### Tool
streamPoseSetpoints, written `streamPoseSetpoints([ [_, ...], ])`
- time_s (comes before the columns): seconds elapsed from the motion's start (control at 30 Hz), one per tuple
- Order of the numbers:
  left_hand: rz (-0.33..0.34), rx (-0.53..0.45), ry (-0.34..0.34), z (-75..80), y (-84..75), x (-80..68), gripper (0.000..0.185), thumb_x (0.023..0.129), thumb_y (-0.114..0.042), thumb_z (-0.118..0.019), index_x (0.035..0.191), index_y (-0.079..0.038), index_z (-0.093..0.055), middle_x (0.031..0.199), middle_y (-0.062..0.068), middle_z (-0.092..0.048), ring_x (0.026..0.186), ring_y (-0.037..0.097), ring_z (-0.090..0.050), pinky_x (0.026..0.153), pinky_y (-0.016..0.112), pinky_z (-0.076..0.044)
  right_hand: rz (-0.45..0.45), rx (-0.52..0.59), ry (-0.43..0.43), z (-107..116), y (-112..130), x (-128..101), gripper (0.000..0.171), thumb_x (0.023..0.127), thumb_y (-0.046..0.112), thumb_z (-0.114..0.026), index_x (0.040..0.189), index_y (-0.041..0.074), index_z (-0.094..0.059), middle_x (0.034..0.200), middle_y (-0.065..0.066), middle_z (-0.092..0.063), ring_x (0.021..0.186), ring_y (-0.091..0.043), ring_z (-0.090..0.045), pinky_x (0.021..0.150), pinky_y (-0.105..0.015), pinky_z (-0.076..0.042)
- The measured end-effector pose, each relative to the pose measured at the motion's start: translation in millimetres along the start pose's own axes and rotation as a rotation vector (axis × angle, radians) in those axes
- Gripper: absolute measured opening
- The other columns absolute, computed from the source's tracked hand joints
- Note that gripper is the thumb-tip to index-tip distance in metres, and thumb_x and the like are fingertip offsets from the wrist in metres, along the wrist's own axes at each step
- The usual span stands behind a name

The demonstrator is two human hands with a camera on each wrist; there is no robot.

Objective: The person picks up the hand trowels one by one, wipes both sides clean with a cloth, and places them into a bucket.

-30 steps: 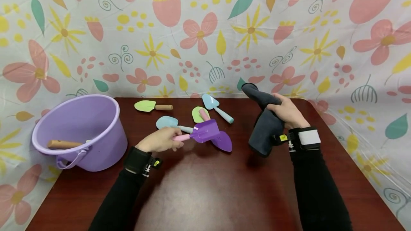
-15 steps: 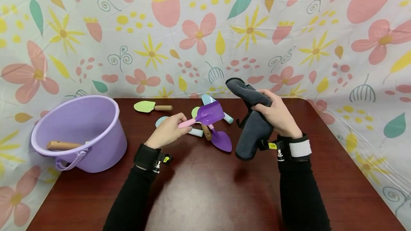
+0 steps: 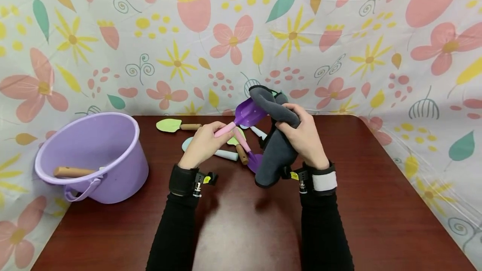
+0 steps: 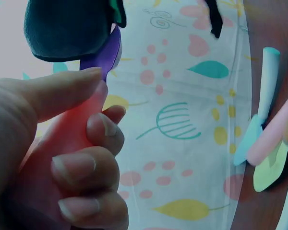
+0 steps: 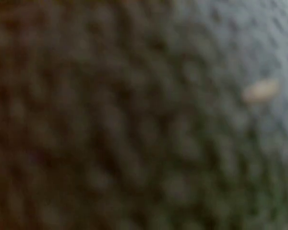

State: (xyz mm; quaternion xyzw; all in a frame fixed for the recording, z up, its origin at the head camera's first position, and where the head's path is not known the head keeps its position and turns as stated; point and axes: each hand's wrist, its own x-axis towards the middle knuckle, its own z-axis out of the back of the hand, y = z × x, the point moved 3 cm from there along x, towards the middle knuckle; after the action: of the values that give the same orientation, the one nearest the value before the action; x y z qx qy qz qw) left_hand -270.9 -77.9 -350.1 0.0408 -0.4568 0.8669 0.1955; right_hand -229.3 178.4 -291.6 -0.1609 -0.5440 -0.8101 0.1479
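My left hand grips the pink handle of a purple toy shovel, lifted above the table with its scoop tilted up. The scoop touches the top end of a dark grey cloth that my right hand holds bunched and upright. In the left wrist view my fingers wrap the pink handle, and the purple shovel blade sits under the grey cloth. The right wrist view shows only blurred grey cloth weave up close.
A lilac bucket with a wooden-handled tool inside stands at the left. Several pastel toy trowels lie on the dark red table behind my hands, including a green one and a purple one. Flowered sheeting walls the back and sides.
My left hand lifted the purple shovel off the table, up and to the right. My right hand carried the grey cloth left to meet its scoop.
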Motion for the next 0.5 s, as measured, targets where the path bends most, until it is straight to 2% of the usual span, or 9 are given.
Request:
streamPoseSetpoints([
  [0.13,0.003,0.004,-0.032,-2.5,-4.8,-2.3,0.036,0.097,-0.049,-0.056,0.109,-0.018,-0.068,0.086,0.000,-0.061,0.074,0.018,-0.055,0.069,0.036,-0.044,0.079,-0.027,-0.072,-3.8,-5.5,2.4,0.038,0.090,0.003,-0.064,0.128,0.006,-0.060,0.126,-0.014,-0.052,0.099,-0.026,-0.049,0.084,-0.042,-0.037],
  [0.3,-0.001,0.007,-0.058,-10.4,-12.4,-5.6,0.037,0.098,-0.052,-0.053,0.108,-0.019,-0.067,0.086,0.000,-0.061,0.071,0.018,-0.054,0.066,0.036,-0.043,0.179,-0.148,-0.086,-15.4,-16.6,8.6,0.037,0.088,0.006,-0.068,0.124,0.013,-0.065,0.119,-0.010,-0.052,0.095,-0.026,-0.050,0.083,-0.045,-0.038],
  [0.5,-0.010,0.013,-0.077,-19.0,-20.2,-5.8,0.032,0.099,-0.047,-0.054,0.108,-0.019,-0.067,0.081,-0.002,-0.060,0.065,0.016,-0.054,0.059,0.035,-0.041,0.234,-0.293,-0.089,-35.1,-17.2,10.5,0.042,0.088,0.019,-0.075,0.128,0.010,-0.065,0.119,-0.017,-0.050,0.097,-0.031,-0.053,0.082,-0.046,-0.042],
])
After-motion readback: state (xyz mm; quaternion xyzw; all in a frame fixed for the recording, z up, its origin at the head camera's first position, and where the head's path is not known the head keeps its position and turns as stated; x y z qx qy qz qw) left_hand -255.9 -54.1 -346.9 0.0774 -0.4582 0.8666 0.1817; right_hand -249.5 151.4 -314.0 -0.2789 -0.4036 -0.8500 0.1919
